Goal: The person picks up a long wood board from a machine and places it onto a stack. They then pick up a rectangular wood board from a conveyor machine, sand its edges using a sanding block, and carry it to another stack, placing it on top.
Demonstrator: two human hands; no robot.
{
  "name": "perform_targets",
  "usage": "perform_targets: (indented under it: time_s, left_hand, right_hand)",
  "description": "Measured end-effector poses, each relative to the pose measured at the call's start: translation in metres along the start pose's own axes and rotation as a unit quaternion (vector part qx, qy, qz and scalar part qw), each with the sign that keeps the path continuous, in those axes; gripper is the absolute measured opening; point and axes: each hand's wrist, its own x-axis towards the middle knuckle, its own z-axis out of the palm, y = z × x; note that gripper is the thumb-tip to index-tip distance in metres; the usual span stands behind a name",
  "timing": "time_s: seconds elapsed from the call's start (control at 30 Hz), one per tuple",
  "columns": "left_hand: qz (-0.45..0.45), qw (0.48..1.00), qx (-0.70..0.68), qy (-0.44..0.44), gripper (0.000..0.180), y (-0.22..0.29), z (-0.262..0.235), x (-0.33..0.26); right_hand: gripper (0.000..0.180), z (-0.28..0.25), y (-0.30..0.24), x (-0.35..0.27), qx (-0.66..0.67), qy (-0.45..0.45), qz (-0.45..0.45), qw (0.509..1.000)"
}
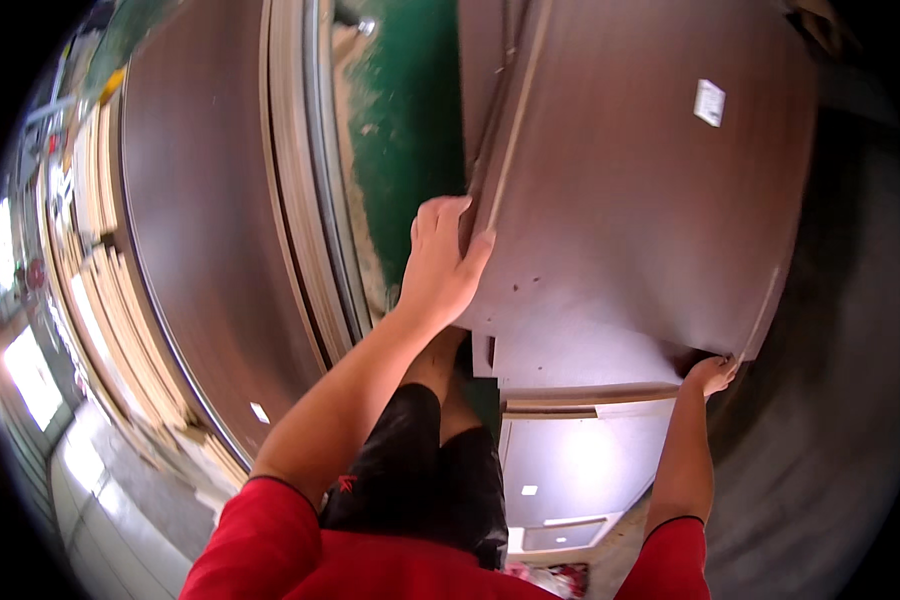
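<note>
A large dark brown wood panel (630, 190) lies in front of me, with a white label (709, 103) near its far right. My left hand (442, 260) is closed over its left edge, thumb toward the top face and fingers on the outer side. At the near right corner my right hand (711, 374) grips the panel's edge; its fingers are partly hidden. The panel looks raised at this near end, with a dark gap beside my right hand. Another brown board (570, 350) shows beneath it.
A stack of brown boards (205, 190) stands to my left, with pale wood pieces (135, 330) beyond it. Green floor (400, 110) runs between the stacks. Pale panels (580, 465) lie nearer me, right of my legs. Grey floor (820, 440) stretches along the right.
</note>
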Motion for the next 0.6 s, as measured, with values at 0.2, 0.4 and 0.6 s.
perform_targets:
  time_s: [0.2, 0.4, 0.6]
  left_hand:
    - [-0.041, 0.998, 0.005, -0.052, 0.058, 0.026, 0.013, -0.003]
    - [-0.102, 0.993, 0.053, -0.009, 0.063, 0.035, 0.029, -0.003]
    - [-0.113, 0.992, 0.045, 0.037, 0.065, 0.039, 0.036, -0.016]
  right_hand:
    - [0.037, -0.048, -0.012, 0.039, 0.363, -0.091, 0.091, 0.923]
    - [0.048, -0.053, -0.049, 0.035, 0.177, -0.179, -0.113, 0.961]
    - [0.052, -0.066, -0.034, 0.018, 0.225, -0.206, -0.053, 0.951]
